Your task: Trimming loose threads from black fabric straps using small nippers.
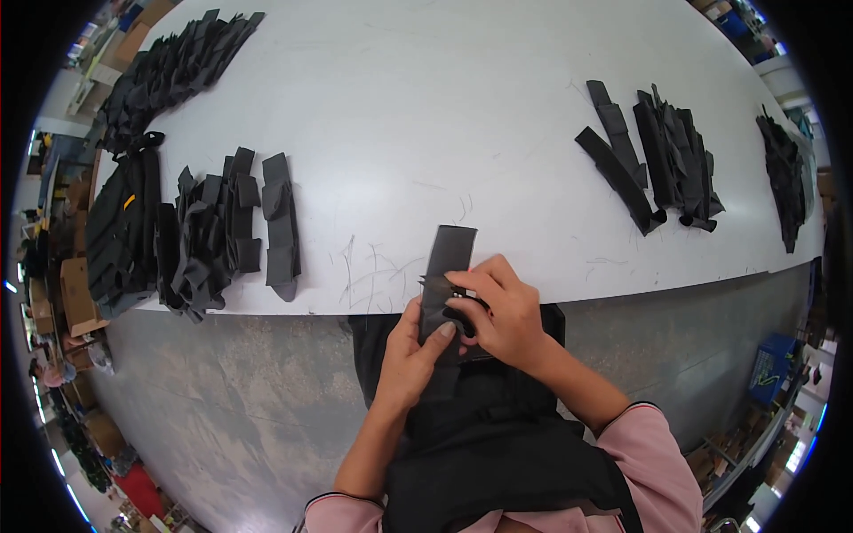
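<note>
Black fabric strip is pinned flat at the desk edge, bottom centre. It's pinched by the left hand underneath, steadied. Small snips are gripped by the right hand.

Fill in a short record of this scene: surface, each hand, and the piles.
surface: white table
left hand: holds black strap from below
right hand: fingers on strap, gripping a small black tool, kind unclear
left piles: black fabric pieces, stacked
right pile: black straps, loose
</note>
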`<state>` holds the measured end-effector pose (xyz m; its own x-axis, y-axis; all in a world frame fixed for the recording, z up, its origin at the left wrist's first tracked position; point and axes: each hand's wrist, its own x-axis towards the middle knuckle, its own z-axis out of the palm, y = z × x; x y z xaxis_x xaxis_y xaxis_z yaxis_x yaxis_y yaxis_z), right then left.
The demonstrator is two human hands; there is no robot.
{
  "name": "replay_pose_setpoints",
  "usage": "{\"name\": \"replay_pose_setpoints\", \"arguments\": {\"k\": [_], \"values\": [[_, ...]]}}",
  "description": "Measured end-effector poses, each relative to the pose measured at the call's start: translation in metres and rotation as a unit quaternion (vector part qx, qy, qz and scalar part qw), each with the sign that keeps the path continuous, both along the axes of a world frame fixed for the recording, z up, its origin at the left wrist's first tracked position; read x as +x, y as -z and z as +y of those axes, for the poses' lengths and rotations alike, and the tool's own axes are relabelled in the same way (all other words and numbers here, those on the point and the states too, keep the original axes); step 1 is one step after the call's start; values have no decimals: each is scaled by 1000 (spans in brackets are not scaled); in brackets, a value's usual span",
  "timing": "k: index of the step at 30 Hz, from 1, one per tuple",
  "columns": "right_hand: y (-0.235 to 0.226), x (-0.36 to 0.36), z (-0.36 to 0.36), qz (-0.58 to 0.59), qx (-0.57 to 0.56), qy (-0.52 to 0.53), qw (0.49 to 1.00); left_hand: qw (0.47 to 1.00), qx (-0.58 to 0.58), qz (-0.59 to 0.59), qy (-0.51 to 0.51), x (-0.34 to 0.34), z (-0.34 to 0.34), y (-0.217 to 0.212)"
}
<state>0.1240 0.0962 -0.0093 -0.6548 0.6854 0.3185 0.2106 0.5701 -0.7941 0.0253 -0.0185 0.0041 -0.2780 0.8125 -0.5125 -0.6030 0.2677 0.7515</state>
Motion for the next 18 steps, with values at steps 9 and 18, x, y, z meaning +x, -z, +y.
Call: {"name": "replay_pose_setpoints", "arguments": {"k": [9, 18], "values": [[-20, 34, -6, 1, -89, -13, 996, 991, 57, -104, -63, -15, -5, 17], [-25, 13, -13, -68, 15, -70, 995, 980, 118, -114, -110, -11, -5, 18]]}}
